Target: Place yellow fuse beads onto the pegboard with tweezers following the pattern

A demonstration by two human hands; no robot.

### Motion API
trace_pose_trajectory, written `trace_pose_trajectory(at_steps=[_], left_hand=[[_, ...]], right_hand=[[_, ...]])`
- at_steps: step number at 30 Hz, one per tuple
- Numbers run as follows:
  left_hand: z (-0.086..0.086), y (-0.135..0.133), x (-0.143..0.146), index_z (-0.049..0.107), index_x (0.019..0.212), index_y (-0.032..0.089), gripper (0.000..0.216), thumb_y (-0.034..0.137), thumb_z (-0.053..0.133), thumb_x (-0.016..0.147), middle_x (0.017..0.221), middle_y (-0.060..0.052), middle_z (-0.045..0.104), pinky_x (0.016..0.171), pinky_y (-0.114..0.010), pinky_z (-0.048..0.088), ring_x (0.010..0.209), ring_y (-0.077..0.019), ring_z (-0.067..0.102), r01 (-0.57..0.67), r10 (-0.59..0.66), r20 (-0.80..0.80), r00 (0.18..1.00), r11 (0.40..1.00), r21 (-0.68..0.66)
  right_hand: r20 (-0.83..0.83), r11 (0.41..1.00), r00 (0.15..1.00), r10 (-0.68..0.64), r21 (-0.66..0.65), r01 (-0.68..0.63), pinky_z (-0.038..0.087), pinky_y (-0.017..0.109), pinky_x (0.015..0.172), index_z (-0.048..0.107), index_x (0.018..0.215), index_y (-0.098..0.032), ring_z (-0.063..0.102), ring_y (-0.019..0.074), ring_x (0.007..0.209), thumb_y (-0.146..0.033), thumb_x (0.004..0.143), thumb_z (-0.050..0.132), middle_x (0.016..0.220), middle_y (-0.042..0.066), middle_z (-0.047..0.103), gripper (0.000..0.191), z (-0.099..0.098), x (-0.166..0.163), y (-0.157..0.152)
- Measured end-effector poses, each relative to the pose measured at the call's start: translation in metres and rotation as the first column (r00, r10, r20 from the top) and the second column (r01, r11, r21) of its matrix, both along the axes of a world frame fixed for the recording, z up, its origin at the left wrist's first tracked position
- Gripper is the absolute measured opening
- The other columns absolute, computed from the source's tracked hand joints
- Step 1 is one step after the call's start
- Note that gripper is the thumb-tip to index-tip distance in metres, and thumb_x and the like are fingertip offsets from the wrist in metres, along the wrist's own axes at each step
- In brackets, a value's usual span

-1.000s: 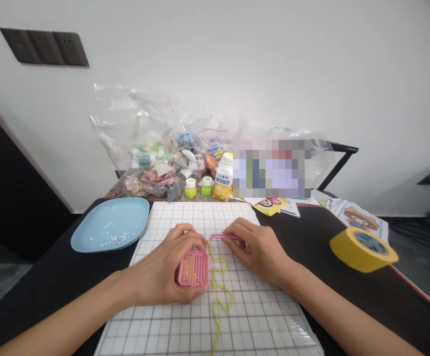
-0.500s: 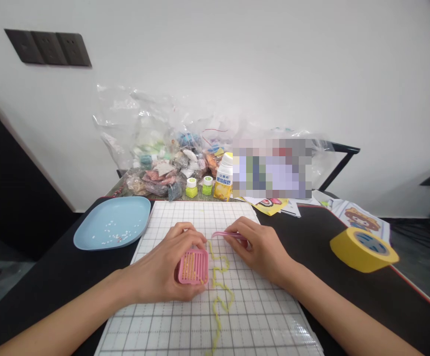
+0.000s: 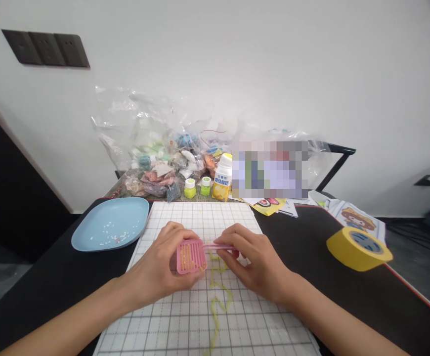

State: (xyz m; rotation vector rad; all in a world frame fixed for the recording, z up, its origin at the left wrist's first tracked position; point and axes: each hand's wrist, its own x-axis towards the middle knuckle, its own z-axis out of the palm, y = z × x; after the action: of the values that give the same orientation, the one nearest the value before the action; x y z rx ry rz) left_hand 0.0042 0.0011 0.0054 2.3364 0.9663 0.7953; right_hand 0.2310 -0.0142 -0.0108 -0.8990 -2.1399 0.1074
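My left hand (image 3: 159, 272) is closed round a small pink square bead tray (image 3: 191, 256) with yellow beads in its grooves, held tilted just above the white gridded pegboard (image 3: 185, 321). My right hand (image 3: 254, 259) pinches pink tweezers (image 3: 218, 245), whose tips reach the tray's right edge. A winding line of yellow beads (image 3: 218, 296) lies on the pegboard below and between both hands.
A light blue plate (image 3: 111, 230) with scattered small beads sits at the left. A yellow tape roll (image 3: 358, 242) lies at the right on the black mat. Bags of beads (image 3: 159, 173), two small green jars and a white bottle (image 3: 223, 184) crowd the back by the wall.
The pink tray has risen and shifted slightly towards the far side. The tweezers have swung left, and their tips now meet the tray.
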Motion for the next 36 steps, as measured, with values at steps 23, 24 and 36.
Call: trace_pose_trajectory(at_steps=[23, 24, 36], left_hand=[[-0.0025, -0.0054, 0.0, 0.054, 0.106, 0.026, 0.034, 0.024, 0.071, 0.076, 0.095, -0.001, 0.057, 0.077, -0.036, 0.046, 0.089, -0.022, 0.052, -0.03, 0.031, 0.03, 0.999, 0.999, -0.011], [-0.0028, -0.0056, 0.0, 0.053, 0.108, 0.026, 0.037, 0.024, 0.071, 0.075, 0.097, -0.001, 0.056, 0.077, -0.035, 0.046, 0.089, -0.0217, 0.052, -0.049, 0.049, 0.037, 0.998, 0.999, -0.016], [0.0001, -0.0083, 0.0017, 0.057, 0.103, 0.026, 0.034, 0.025, 0.073, 0.073, 0.094, 0.0, 0.058, 0.078, -0.036, 0.047, 0.088, -0.022, 0.054, -0.052, 0.056, 0.075, 0.996, 0.997, -0.053]], right_hand=[[0.022, 0.992, 1.0, 0.0, 0.129, -0.003, 0.041, 0.021, 0.051, 0.061, 0.101, -0.017, 0.056, 0.0092, 0.062, -0.02, 0.093, 0.052, 0.083, 0.002, 0.063, 0.012, -0.0004, -0.0053, -0.0058], [0.025, 0.989, 1.0, -0.001, 0.146, -0.002, 0.041, 0.022, 0.051, 0.06, 0.101, -0.017, 0.056, 0.0096, 0.063, -0.02, 0.093, 0.052, 0.083, 0.002, 0.064, 0.011, 0.0, -0.0056, -0.0061], [0.049, 0.985, 0.999, 0.006, 0.172, -0.014, 0.043, 0.023, 0.052, 0.061, 0.099, -0.015, 0.056, 0.011, 0.059, -0.021, 0.095, 0.051, 0.074, 0.002, 0.063, 0.012, 0.0001, -0.0067, -0.0072]])
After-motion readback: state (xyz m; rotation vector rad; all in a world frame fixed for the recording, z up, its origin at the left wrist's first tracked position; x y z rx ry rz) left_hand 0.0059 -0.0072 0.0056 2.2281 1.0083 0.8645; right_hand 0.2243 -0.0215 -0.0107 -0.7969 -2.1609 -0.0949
